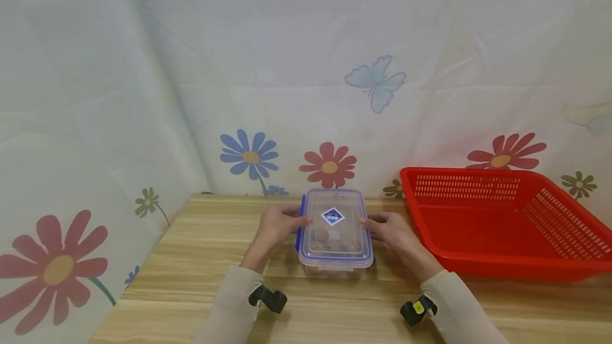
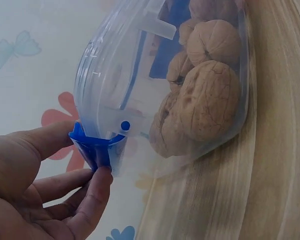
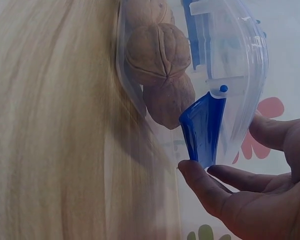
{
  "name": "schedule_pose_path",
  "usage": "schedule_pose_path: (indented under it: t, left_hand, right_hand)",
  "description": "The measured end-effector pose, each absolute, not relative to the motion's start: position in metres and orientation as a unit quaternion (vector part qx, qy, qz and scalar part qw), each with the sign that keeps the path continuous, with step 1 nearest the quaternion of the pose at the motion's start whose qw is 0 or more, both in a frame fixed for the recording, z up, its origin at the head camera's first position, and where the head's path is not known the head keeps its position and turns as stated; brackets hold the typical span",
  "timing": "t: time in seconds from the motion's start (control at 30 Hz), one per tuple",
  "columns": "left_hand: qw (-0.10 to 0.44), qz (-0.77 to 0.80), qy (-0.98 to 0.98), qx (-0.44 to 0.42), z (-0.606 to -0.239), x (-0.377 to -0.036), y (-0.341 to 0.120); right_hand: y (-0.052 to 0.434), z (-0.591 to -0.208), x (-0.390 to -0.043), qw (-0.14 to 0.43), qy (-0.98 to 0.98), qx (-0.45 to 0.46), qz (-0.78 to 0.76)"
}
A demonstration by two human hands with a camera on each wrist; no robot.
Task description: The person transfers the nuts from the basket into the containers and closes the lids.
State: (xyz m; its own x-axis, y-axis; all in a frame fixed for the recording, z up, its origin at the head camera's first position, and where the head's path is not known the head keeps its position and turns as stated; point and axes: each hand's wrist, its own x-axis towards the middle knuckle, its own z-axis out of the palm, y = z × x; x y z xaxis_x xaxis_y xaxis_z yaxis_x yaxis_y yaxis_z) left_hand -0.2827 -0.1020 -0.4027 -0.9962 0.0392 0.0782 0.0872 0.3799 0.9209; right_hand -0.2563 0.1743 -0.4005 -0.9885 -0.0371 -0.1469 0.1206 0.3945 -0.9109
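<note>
A clear plastic food container (image 1: 336,291) with a blue-edged lid (image 1: 356,211) stands on the wooden table. Several walnuts (image 2: 210,100) lie inside it, seen through the walls. My left hand (image 1: 279,224) grips the container's left side, with the thumb on the lid's edge and fingers against a blue side latch (image 2: 97,150). On the opposite side, my right hand (image 1: 394,230) has its thumb at the lid's rim. Its fingertips touch the lower end of another blue latch (image 3: 205,130), which tilts outward from the wall. The lid lies on the container.
A red plastic basket (image 1: 478,261) with slotted walls stands to the right, close to my right hand. Behind the wooden table (image 1: 215,227) hangs a pale curtain (image 1: 287,57) printed with flowers and a butterfly. Each wrist wears a small black camera (image 1: 272,299).
</note>
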Motion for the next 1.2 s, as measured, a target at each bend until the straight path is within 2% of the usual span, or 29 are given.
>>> schedule_pose_path:
  t: [0.33,1.2]
  left_hand:
    - [0.068,-0.527,-0.846,-0.050,-0.4045,-0.2834,-0.0983]
    - [0.065,-0.518,-0.852,-0.043,-0.4016,-0.2828,-0.0954]
  right_hand:
    - [0.1733,-0.4003,-0.2585,0.071,0.834,0.027,-0.546]
    - [0.1751,-0.4019,-0.2622,0.062,0.834,0.036,-0.547]
